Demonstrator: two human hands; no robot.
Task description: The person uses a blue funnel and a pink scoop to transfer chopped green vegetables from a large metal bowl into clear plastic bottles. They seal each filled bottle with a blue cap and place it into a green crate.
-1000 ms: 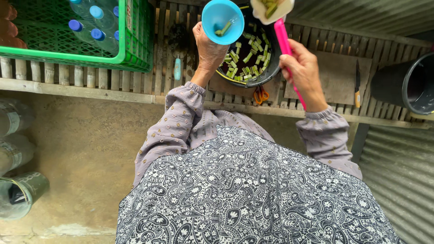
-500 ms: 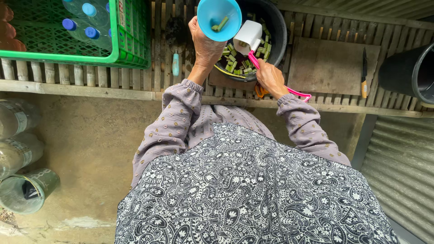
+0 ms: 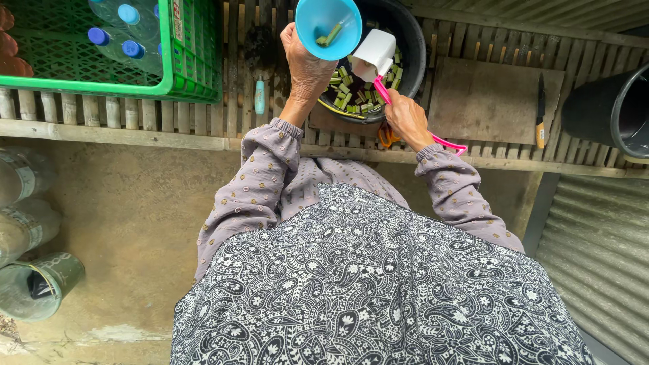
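Observation:
My left hand (image 3: pixel 305 66) grips the stem of a blue funnel (image 3: pixel 328 26), held up over the slatted bench, with a few green pieces lying inside it. My right hand (image 3: pixel 407 118) holds the pink handle of a white scoop (image 3: pixel 376 54). The scoop's head dips into a black bucket (image 3: pixel 410 42) filled with chopped green vegetable pieces (image 3: pixel 349 94) in liquid. Both hands are close together at the bucket's near rim.
A green crate (image 3: pixel 193 57) with blue-capped plastic bottles (image 3: pixel 128 30) stands at the left on the slatted bench. A wooden cutting board (image 3: pixel 490 101) and a knife (image 3: pixel 540 111) lie right of the bucket, then another black bucket (image 3: pixel 612 108). Metal cans (image 3: pixel 37 287) lie on the concrete floor at left.
The scoop has come down from above the bucket's far rim into the green pieces. My right hand dropped toward the near rim. The funnel stayed raised in my left hand.

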